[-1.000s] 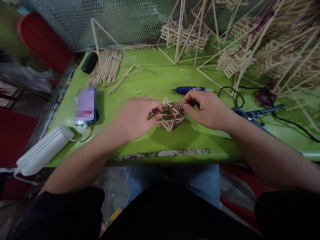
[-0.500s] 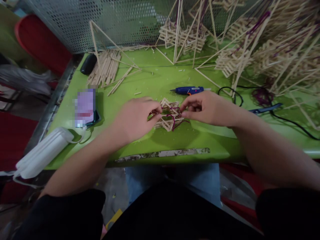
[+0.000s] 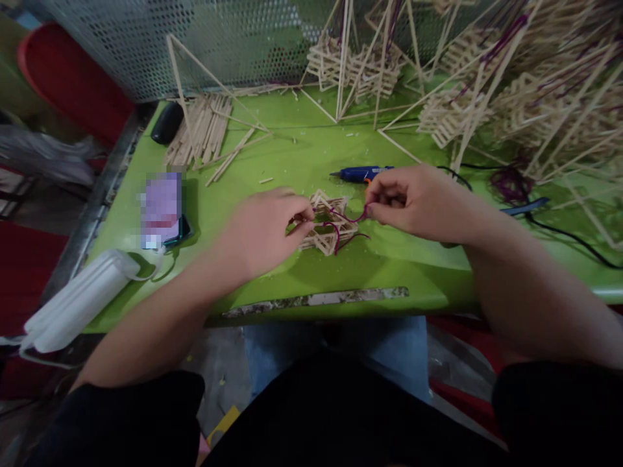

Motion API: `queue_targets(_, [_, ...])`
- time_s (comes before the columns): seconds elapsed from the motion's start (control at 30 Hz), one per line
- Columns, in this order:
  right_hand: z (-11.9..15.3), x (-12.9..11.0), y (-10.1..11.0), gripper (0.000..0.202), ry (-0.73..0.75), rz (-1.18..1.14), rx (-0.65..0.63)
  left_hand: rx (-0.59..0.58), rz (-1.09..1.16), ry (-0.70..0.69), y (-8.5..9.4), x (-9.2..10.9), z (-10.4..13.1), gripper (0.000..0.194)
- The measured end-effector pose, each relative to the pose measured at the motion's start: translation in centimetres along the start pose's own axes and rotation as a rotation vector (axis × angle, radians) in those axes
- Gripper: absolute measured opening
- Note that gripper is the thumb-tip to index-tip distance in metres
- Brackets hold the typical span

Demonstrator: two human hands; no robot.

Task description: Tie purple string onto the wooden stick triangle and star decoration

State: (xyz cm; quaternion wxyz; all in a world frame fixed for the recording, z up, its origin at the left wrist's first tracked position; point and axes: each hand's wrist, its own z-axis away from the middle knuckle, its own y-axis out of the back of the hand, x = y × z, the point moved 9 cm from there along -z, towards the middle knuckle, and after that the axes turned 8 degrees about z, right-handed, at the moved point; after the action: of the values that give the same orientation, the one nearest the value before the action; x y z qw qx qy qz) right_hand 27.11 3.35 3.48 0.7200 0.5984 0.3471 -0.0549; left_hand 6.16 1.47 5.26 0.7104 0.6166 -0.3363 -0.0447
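A small star-shaped frame of stacked wooden sticks [image 3: 325, 243] lies on the green table in front of me. My left hand [image 3: 272, 227] pinches its left side between thumb and fingers. Purple string [image 3: 357, 219] runs from the frame to my right hand [image 3: 406, 198], whose thumb and forefinger are closed on its end. Further loose lengths of the string curl over the frame's right and near side. A blue glue gun [image 3: 357, 174] lies just beyond, partly hidden by my right hand.
Several finished stick frames [image 3: 452, 117] crowd the back right. Loose sticks [image 3: 207, 133], a black case [image 3: 167, 123], a phone [image 3: 183, 228] and a white face mask [image 3: 80, 301] lie left. A black cord [image 3: 567, 230] and purple string bundle [image 3: 511, 185] lie right.
My right hand has moved away from the frame, to the right and slightly up, drawing the purple string out with it. My left hand stays at the frame's left side.
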Motion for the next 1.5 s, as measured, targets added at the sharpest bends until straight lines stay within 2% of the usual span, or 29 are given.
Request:
queue_targets(0.2, [0.1,-1.0,-1.5,0.009,0.098,0.069,-0.069,-0.003,0.006,-0.004,0.0,0.0,0.0,0.022])
queue_targets(0.3, [0.2,-1.5,-2.6,0.015,0.115,0.191,-0.151,0.003,0.011,-0.009,0.0,0.0,0.0,0.021])
queue_targets(0.37, [0.3,-1.6,-3.0,0.007,0.122,0.250,-0.191,-0.005,0.010,-0.007,-0.1,-0.1,0.0,0.021])
queue_targets(0.53, [0.1,-2.2,-2.5,0.010,0.164,0.200,-0.130,-0.011,0.010,-0.017,-0.1,-0.1,0.0,0.020])
queue_targets(0.7, [0.8,-3.3,-4.1,0.018,0.237,0.167,-0.268,-0.012,-0.003,-0.051,0.3,-0.4,-0.2,0.018])
queue_targets(0.77, [1.0,-3.5,-4.2,0.018,0.249,0.148,-0.284,-0.022,0.012,-0.057,0.4,-0.6,-0.3,0.018])
queue_targets(0.87, [0.8,-2.8,-2.8,0.016,0.189,0.116,-0.192,-0.046,0.029,-0.039,0.5,-0.8,-0.5,0.017])
queue_targets(1.0, [0.2,-0.1,0.7,0.012,0.019,0.093,0.058,-0.056,0.039,-0.013,0.6,-0.8,-0.5,0.017])
queue_targets(1.13, [0.6,2.4,3.6,0.021,-0.200,0.367,0.294,-0.055,0.062,-0.009,0.6,-0.8,-0.5,0.016])
queue_targets(1.2, [1.0,2.1,4.5,0.029,-0.213,0.434,0.380,-0.046,0.063,-0.017,0.6,-0.8,-0.5,0.016])
queue_targets(1.23, [1.1,1.4,4.5,0.028,-0.157,0.416,0.403,-0.045,0.063,-0.019,0.6,-0.8,-0.5,0.016])
queue_targets(1.3, [1.2,-1.0,3.6,0.019,0.073,0.308,0.361,-0.049,0.060,-0.017,0.5,-0.9,-0.5,0.015])
queue_targets(1.37, [1.7,-3.8,1.3,0.016,0.338,0.214,0.198,-0.057,0.054,-0.017,0.4,-0.9,-0.5,0.015])
queue_targets(1.43, [2.6,-5.7,-1.5,0.026,0.520,0.251,0.015,-0.057,0.044,-0.018,0.4,-0.9,-0.6,0.015])
queue_targets(1.5, [3.2,-6.6,-3.3,0.034,0.625,0.383,-0.025,-0.055,0.041,-0.021,0.3,-0.8,-0.6,0.014])
